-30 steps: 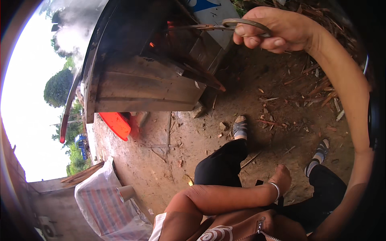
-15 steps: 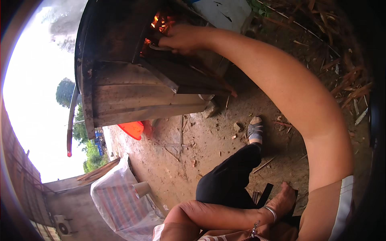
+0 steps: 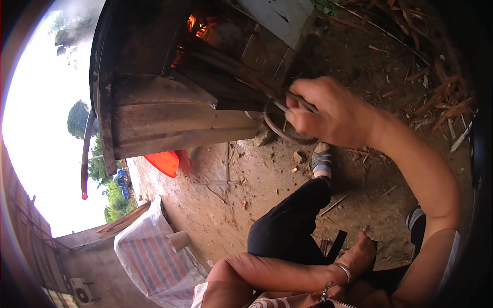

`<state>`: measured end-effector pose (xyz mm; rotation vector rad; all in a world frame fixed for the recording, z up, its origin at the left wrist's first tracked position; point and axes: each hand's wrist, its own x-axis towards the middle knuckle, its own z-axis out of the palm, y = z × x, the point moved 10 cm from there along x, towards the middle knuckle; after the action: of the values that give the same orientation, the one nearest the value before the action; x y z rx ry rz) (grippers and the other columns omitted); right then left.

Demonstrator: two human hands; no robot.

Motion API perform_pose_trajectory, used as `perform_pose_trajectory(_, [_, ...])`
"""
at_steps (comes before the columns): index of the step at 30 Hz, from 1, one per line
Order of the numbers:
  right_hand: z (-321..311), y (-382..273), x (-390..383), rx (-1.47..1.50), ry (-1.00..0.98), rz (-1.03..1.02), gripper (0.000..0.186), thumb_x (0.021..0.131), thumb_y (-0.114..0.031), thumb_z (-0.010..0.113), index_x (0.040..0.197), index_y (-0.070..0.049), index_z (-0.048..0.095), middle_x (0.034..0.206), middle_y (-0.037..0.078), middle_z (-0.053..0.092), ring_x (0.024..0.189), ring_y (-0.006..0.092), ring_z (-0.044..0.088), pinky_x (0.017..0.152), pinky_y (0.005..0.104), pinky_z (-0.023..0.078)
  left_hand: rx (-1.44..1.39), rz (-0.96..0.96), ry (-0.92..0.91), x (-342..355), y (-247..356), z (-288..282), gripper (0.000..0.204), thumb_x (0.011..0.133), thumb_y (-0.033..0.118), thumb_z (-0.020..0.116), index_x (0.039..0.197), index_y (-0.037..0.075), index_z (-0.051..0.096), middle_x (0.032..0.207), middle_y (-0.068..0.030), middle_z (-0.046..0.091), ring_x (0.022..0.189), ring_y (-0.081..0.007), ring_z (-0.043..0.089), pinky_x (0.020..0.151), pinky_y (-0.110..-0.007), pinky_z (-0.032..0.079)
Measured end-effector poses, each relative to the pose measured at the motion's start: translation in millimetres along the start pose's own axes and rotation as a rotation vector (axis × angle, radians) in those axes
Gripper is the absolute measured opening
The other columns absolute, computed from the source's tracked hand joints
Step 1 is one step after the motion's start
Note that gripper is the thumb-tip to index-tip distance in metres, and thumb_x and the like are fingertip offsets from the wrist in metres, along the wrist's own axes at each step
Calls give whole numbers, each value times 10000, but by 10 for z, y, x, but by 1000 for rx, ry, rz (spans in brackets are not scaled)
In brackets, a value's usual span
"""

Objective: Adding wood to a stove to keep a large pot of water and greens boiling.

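Looped metal fire tongs (image 3: pixel 266 87) are in my right hand (image 3: pixel 328 110), its fingers wrapped round one handle while a curved handle loop hangs below. Their long shafts reach back toward the mouth of a sooty metal stove (image 3: pixel 179 118), where orange flames (image 3: pixel 196 26) burn. Whether the tips grip anything is hidden in the dark opening. Low in front of me rests my left hand (image 3: pixel 358 254), with a silver bracelet at the wrist. A black strip (image 3: pixel 336 247) lies beside it; its fingers are mostly turned out of sight.
Split wood and sticks (image 3: pixel 444 97) lie scattered at the far right. A pale panel (image 3: pixel 280 20) stands beside the stove mouth. An orange-red plastic item (image 3: pixel 163 163) sits behind the stove. Plastic sheeting over striped cloth (image 3: pixel 149 251) is at lower left. My foot (image 3: pixel 322 159) is on the dirt floor.
My right hand has drawn back from the stove mouth, toward me and to the right, bringing the tongs' handles and shafts into view. My left hand stays about where it was.
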<state>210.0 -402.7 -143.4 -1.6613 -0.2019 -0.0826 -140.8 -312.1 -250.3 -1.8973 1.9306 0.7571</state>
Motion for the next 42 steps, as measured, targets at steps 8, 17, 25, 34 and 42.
perform_pose_trajectory(8, [-282, 64, -1174, 29, 39, 156, 267, 723, -74, 625, 943, 28, 514, 560, 34, 495, 493, 107, 503, 506, 260, 420, 41, -12, 2, 62, 82, 14, 319, 870, 228, 453, 1003, 36, 670, 958, -131, 637, 928, -290, 588, 928, -498, 371])
perform_pose_trajectory(17, [-391, 261, -1143, -66, 30, 270, 252, 778, -89, 645, 964, 19, 513, 585, 53, 513, 500, 166, 515, 515, 303, 421, 120, 31, 26, 156, 288, 80, 291, 856, 218, 472, 974, 55, 682, 883, -100, 622, 877, -276, 571, 888, -511, 377])
perform_pose_trajectory(25, [-154, 517, -519, -157, -39, 183, 216, 859, -143, 605, 970, 13, 505, 718, 111, 563, 648, 233, 556, 631, 359, 448, 50, -27, 30, 162, 223, 96, 271, 859, 213, 476, 928, 57, 686, 853, -91, 628, 839, -268, 577, 867, -489, 393])
perform_pose_trajectory(34, [177, 686, 332, -141, -84, 49, 354, 852, -270, 580, 815, 82, 571, 819, 281, 618, 822, 386, 634, 718, 423, 484, 78, 22, -105, 61, 154, 131, 333, 880, 227, 456, 1095, 34, 621, 1043, -134, 614, 1012, -310, 565, 949, -537, 378])
perform_pose_trajectory(42, [-131, 518, -394, 301, 32, 202, 331, 873, -307, 566, 861, 24, 555, 661, 82, 554, 592, 149, 530, 555, 293, 442, 37, -7, -57, 8, 112, 155, 355, 894, 228, 434, 1116, 11, 605, 1079, -149, 609, 1046, -334, 560, 959, -566, 370])
